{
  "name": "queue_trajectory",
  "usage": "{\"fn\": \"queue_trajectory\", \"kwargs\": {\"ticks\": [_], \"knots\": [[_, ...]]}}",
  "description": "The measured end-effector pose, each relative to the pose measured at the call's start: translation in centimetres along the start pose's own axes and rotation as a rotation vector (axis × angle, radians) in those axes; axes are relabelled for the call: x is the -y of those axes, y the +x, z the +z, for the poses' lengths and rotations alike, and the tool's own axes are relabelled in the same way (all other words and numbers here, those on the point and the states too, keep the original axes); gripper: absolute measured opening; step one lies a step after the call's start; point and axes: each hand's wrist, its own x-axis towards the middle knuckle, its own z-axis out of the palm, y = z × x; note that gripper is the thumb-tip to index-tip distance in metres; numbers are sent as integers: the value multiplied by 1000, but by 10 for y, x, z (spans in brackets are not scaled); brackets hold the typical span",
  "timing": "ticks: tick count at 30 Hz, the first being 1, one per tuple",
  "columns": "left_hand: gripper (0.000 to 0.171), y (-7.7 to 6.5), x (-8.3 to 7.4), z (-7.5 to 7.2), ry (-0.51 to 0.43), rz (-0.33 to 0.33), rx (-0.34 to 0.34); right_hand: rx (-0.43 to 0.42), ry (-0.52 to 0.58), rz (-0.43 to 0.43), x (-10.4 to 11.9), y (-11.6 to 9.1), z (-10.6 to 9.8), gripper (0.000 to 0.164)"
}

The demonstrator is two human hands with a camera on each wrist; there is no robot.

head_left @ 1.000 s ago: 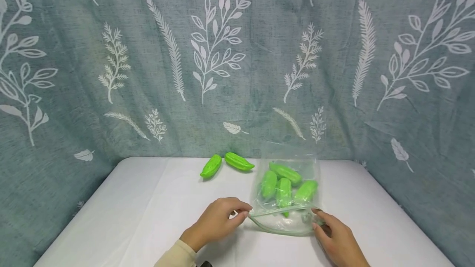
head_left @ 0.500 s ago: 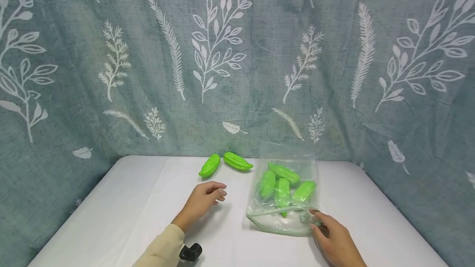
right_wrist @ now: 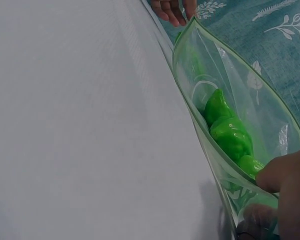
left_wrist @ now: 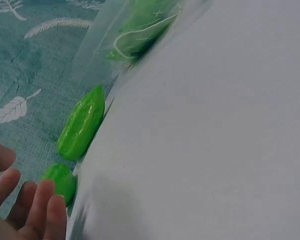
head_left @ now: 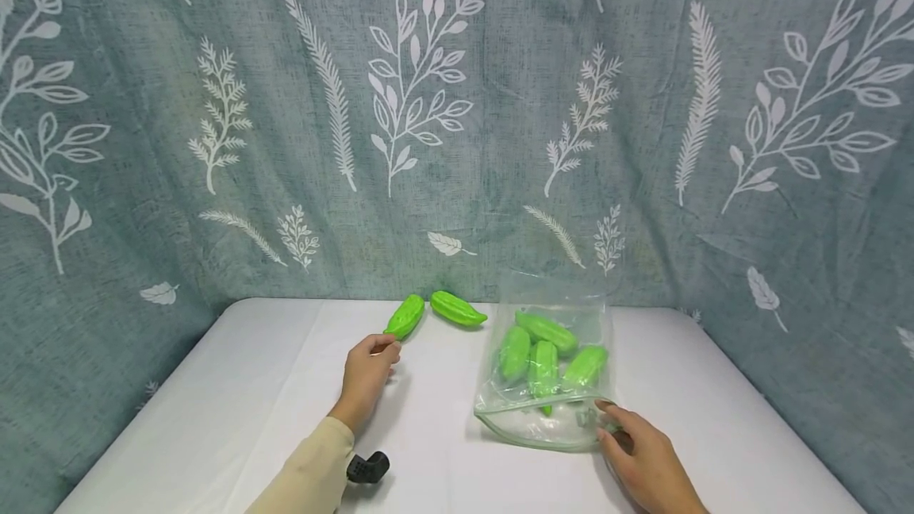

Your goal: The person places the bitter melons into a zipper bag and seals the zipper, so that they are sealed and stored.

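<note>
My left hand (head_left: pixel 366 377) reaches out over the table, its fingertips right at the near tip of a bright green, ridged, pepper-like vegetable (head_left: pixel 405 316). In the left wrist view the fingers (left_wrist: pixel 41 202) are parted and overlap that vegetable. A second one like it (head_left: pixel 458 309) lies just to its right. My right hand (head_left: pixel 645 450) pinches the mouth edge of a clear zip bag (head_left: pixel 493 403) at its right corner. The bag lies flat with several of the same green vegetables (head_left: pixel 544 367) inside. In the right wrist view its green-edged mouth (right_wrist: pixel 270 85) gapes apart.
A white-covered table (head_left: pixel 228 403) runs back to a blue-green curtain (head_left: pixel 457 141) with white leaf prints. The far end of the bag reaches the table's back edge. A black device (head_left: pixel 367 467) sits at my left wrist.
My left hand has let go of the bag's left mouth corner and moved left and forward to the nearer loose vegetable. The right hand has kept its hold on the bag.
</note>
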Motion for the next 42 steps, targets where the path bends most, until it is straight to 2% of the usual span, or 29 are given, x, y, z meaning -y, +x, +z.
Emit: {"fn": "queue_trajectory", "kwargs": {"ticks": [7, 12, 16, 22, 28, 36, 42], "knots": [[29, 6, 2, -3, -91, -77, -70, -23, -9, -26, 1, -2, 0, 38], [27, 11, 10, -8, -106, -150, -117, 28, 26, 39, 1, -4, 3, 42], [27, 16, 15, -10, -138, -167, -143, 42, 34, 49, 2, -5, 5, 41], [31, 25, 17, -9, -145, -154, -115, 18, -11, 8, 4, -4, 2, 40], [36, 35, 18, -9, -156, -147, -81, 16, -33, 3, 5, -4, 0, 41], [45, 46, 19, -6, -69, -137, -58, -31, -65, -57, 3, -3, -1, 38], [52, 52, 19, -4, -33, -147, -44, -18, -45, -40, 3, -4, -1, 39]]}}
